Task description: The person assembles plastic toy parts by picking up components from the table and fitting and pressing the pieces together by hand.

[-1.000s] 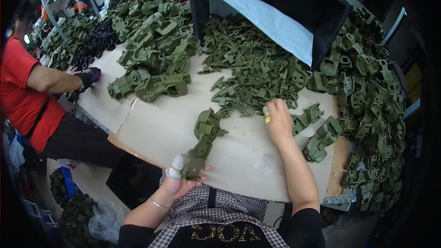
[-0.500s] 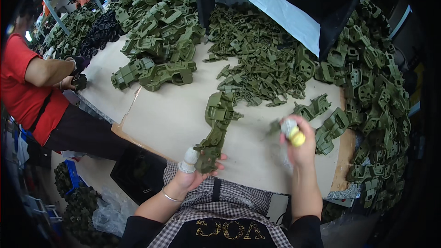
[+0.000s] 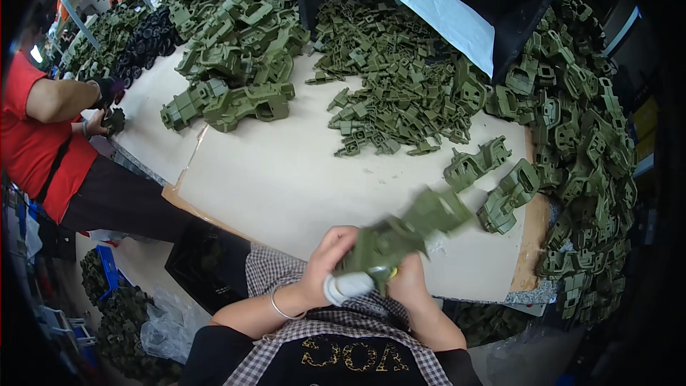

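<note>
Olive-green moulded plastic part [image 3: 404,232], long and blurred by motion, is held close to the body at the near edge of the pale beige tabletop [image 3: 286,179], gripped at its lower end by both hands. The left hand [image 3: 330,261] is closed around the part from the left side, with a white wrapped fingertip [image 3: 346,287] showing beneath it; the right hand [image 3: 409,280] is closed under the part, and a small yellow item is glimpsed between the two, its kind not determinable. A metal bangle [image 3: 277,307] is worn on the left wrist. Just beyond the right hand, three similar green parts [image 3: 493,182] lie separately on the table. Further out, ahead of the hands, a heap of smaller green pieces [image 3: 400,93] is spread, and a large pile of bulkier green housings [image 3: 586,129] is banked along the right. A black bin lined with white sheet [image 3: 457,7] stands at the far side. To the far left of the hands, a co-worker in a red shirt [image 3: 36,136] is seen handling a piece with a gloved hand, beside another green pile [image 3: 236,50]. As a judgement, one part is being worked on; a few appear set aside, while the bulk of the stock lies in heaps, so most of the work seems outstanding.
</note>
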Tool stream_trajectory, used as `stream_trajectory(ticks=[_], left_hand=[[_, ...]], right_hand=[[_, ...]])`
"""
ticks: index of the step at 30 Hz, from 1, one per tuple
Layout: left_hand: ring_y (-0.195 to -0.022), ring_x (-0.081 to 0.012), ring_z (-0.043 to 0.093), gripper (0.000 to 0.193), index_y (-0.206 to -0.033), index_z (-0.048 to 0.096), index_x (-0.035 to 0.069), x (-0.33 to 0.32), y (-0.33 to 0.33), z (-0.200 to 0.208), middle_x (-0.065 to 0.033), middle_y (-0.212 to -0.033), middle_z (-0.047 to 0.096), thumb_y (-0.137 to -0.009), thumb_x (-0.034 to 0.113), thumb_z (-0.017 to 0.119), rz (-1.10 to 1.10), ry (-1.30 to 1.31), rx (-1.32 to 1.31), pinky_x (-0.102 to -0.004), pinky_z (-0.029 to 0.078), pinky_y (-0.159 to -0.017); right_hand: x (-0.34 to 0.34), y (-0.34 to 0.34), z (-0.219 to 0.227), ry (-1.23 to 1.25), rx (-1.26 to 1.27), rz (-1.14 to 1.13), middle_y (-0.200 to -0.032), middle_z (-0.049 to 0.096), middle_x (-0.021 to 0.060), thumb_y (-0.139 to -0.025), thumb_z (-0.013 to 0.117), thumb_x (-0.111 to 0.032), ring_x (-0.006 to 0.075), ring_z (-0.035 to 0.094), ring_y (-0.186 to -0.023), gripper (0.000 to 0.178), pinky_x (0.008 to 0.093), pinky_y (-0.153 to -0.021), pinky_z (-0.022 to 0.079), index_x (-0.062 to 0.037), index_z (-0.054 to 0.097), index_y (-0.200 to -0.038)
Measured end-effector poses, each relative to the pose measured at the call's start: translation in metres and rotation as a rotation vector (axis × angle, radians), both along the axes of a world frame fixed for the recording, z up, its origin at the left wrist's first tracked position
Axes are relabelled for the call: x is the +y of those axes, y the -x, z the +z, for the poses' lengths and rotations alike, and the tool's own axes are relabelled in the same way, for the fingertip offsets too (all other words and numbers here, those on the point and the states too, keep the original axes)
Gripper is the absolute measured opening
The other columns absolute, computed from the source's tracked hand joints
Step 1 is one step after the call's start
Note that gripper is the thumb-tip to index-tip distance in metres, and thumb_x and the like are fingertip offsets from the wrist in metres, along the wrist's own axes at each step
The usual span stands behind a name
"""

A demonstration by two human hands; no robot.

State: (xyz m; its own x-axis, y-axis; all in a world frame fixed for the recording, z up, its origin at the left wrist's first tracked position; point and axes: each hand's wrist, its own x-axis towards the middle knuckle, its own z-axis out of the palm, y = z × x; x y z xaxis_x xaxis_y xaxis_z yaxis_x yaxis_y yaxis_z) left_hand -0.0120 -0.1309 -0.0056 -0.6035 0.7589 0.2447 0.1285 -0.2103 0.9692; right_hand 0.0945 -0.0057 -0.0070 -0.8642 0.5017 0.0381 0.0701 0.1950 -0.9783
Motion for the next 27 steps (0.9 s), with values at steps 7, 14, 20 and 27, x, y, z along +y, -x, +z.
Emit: stream_trajectory(ticks=[7, 14, 20, 27], left_hand=[[-0.108, -0.0273, 0.049, 0.072, -0.122, 0.038, -0.001, 0.006, -0.005, 0.001, -0.0175, -0.115, 0.049, -0.064, 0.018, 0.078, -0.101, -0.061, 0.125, -0.036, 0.038, -0.093], [-0.117, -0.0262, 0.043, 0.07, -0.118, 0.038, 0.002, 0.007, -0.008, 0.001, -0.0171, -0.12, 0.048, -0.063, 0.017, 0.08, -0.143, -0.112, -0.128, -0.0395, 0.032, -0.101], [-0.12, -0.0332, 0.036, 0.058, -0.106, 0.05, 0.005, 0.017, -0.014, 0.014, -0.0157, -0.117, 0.05, -0.064, 0.036, 0.076, 0.144, -0.025, 0.293, -0.045, 0.028, -0.099], [-0.121, -0.0335, 0.037, 0.06, -0.106, 0.049, 0.004, 0.02, -0.014, 0.004, -0.0148, -0.118, 0.05, -0.064, 0.039, 0.075, 0.172, -0.033, 0.168, -0.0446, 0.027, -0.101]], right_hand=[[-0.005, -0.017, -0.023, 0.494, 0.042, 0.111, -0.095, 0.058, 0.0055, -0.079, 0.059, -0.002, 0.0124, 0.055, -0.086, 0.019, 0.0274, -0.074, 0.046, -0.0012, 0.056, -0.098], [-0.02, -0.011, -0.036, 0.159, -0.018, 0.158, -0.111, 0.05, 0.007, -0.076, 0.066, -0.011, 0.0162, 0.052, -0.1, 0.046, 0.0315, -0.084, 0.044, -0.0039, 0.044, -0.116], [-0.023, -0.003, -0.038, 0.469, 0.204, 0.247, -0.105, 0.053, 0.0082, -0.084, 0.056, -0.013, 0.0172, 0.052, -0.102, 0.038, 0.0323, -0.087, 0.045, -0.0023, 0.04, -0.116], [-0.029, -0.004, -0.028, 0.052, 0.11, 0.057, -0.103, 0.054, 0.0102, -0.074, 0.064, -0.012, 0.0241, 0.052, -0.099, 0.036, 0.0366, -0.081, 0.041, -0.0036, 0.051, -0.107]])
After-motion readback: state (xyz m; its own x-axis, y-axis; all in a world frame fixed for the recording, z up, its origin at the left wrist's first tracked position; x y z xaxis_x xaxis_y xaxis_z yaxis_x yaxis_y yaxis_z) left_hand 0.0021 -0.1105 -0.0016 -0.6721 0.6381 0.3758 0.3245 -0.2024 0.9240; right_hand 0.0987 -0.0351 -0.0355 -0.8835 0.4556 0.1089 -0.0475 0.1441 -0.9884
